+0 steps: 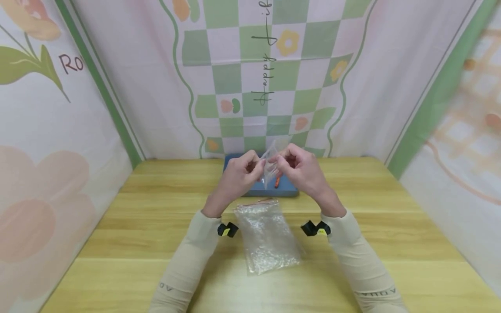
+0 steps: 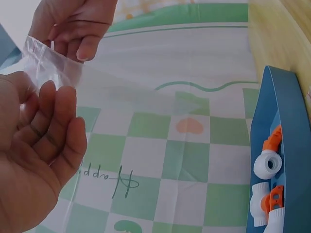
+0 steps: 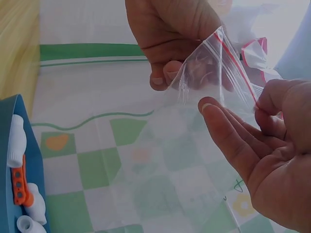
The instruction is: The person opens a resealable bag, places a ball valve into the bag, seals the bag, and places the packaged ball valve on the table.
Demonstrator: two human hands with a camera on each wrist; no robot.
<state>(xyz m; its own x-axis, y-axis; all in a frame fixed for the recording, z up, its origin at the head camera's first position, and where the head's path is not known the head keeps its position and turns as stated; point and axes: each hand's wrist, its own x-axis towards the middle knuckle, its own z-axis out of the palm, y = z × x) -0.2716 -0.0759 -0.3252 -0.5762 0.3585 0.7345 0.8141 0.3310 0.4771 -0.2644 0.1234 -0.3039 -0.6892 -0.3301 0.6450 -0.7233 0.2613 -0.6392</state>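
Observation:
A clear zip bag (image 3: 197, 73) with a red line along its mouth is held up between both hands. My left hand (image 1: 242, 174) pinches one side of the mouth between thumb and forefinger. Opposite it, my right hand (image 1: 299, 168) pinches the other side the same way. In the right wrist view the mouth edges stand apart near the fingers. Behind and below the hands lies a blue tray (image 1: 287, 189), partly hidden by them. White plastic valves (image 2: 268, 164) with orange handles (image 2: 277, 198) sit in it.
A stack of clear zip bags (image 1: 268, 239) lies flat on the wooden table (image 1: 137, 243), nearer to me than the tray. Printed cloth (image 1: 254, 78) hangs behind the table, with more cloth at both sides.

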